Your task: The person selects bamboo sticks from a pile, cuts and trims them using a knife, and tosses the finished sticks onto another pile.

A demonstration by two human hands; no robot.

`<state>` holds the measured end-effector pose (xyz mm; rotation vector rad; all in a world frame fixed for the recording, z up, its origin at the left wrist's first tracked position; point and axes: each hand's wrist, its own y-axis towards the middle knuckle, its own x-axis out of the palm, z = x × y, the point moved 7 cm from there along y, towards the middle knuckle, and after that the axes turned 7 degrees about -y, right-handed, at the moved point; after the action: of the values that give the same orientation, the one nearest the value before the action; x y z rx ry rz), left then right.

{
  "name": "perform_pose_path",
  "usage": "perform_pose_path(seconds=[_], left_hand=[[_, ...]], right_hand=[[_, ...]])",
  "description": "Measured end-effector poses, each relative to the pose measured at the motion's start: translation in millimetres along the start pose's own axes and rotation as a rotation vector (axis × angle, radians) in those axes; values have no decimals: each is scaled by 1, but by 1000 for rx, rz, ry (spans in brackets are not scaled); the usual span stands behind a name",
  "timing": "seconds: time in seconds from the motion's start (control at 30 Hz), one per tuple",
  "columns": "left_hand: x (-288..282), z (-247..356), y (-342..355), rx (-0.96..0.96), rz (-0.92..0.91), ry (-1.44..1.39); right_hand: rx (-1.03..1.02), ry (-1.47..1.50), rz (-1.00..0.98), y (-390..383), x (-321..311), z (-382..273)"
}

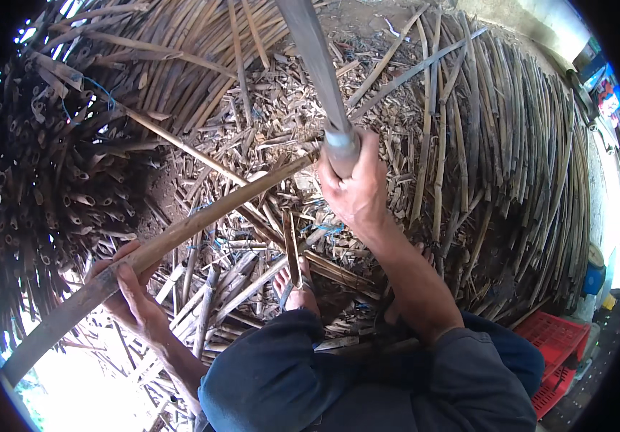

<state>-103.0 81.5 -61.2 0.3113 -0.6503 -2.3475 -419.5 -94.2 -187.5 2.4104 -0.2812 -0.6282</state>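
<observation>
A long bamboo pole (205,216) slants from the lower left up toward the middle of the view. My left hand (133,295) is closed around its lower part, thumb on top. In my right fist (359,189) is the handle of a machete (315,65), its broad grey blade pointing up and away from me. The pole's far end lies just left of my right fist; whether they touch, I cannot tell. Below the pole a split bamboo piece (292,248) stands near my bare foot (297,297).
Bamboo poles lie in a long row (518,137) at right and a heap (187,36) at far left. Stacked hollow bamboo ends (43,187) fill the left side. Chips and offcuts (288,115) cover the ground. Red plastic crates (551,342) stand at lower right.
</observation>
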Motion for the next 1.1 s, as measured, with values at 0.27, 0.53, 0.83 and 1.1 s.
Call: perform_pose_path(seconds=[0.27, 0.53, 0.83, 1.1], left_hand=[[-4, -1, 2, -19, 3, -75], [-15, -13, -4, -42, 17, -76], [-23, -24, -3, -75, 36, -139], [-31, -34, 1, -92, 23, -115]], right_hand=[[336, -472, -700, -112, 36, 92], [94, 82, -263, 18, 8, 10], [501, -412, -747, -124, 43, 112], [114, -137, -280, 17, 5, 22]])
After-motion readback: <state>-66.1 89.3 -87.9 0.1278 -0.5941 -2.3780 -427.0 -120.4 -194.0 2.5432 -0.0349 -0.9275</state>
